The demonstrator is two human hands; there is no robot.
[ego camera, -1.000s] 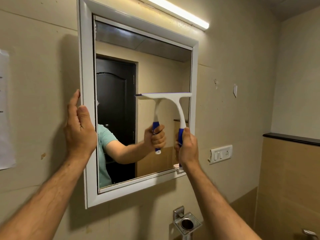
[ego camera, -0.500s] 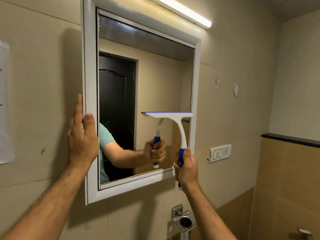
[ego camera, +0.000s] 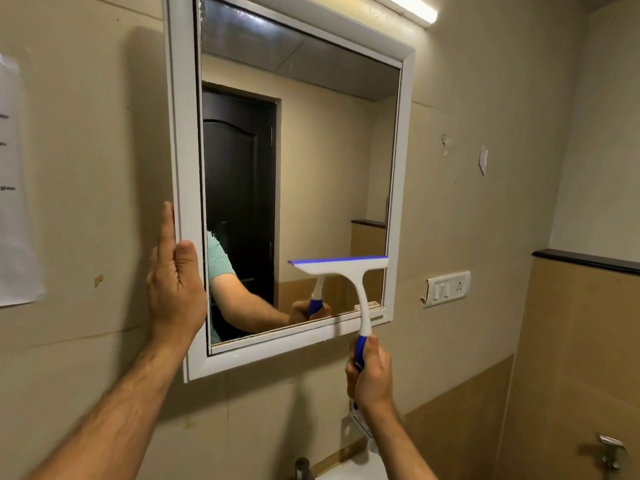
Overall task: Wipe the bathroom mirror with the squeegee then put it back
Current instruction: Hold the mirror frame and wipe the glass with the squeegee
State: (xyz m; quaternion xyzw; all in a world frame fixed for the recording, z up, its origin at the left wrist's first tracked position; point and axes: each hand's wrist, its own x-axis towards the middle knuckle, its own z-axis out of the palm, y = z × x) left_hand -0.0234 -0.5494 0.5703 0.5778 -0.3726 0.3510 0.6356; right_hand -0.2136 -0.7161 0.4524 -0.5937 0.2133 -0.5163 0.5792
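Note:
A white-framed mirror (ego camera: pixel 180 133) hangs on the beige wall. My right hand (ego camera: pixel 370 375) grips the blue handle of a white squeegee (ego camera: pixel 346 268), whose blue-edged blade lies against the glass in the lower right corner of the mirror. My left hand (ego camera: pixel 175 285) rests flat, fingers up, against the left side of the frame. The glass reflects a dark door, a teal sleeve and the hand holding the squeegee.
A switch and socket plate (ego camera: pixel 446 288) sits on the wall right of the mirror. A tube light (ego camera: pixel 405 6) runs above it. A paper sheet (ego camera: pixel 14 188) hangs at far left. A tap (ego camera: pixel 304 467) and a wall valve (ego camera: pixel 611 452) are below.
My right hand has drawn the squeegee down the right side of the glass, from mid-height to near the bottom edge. My left hand has stayed on the frame.

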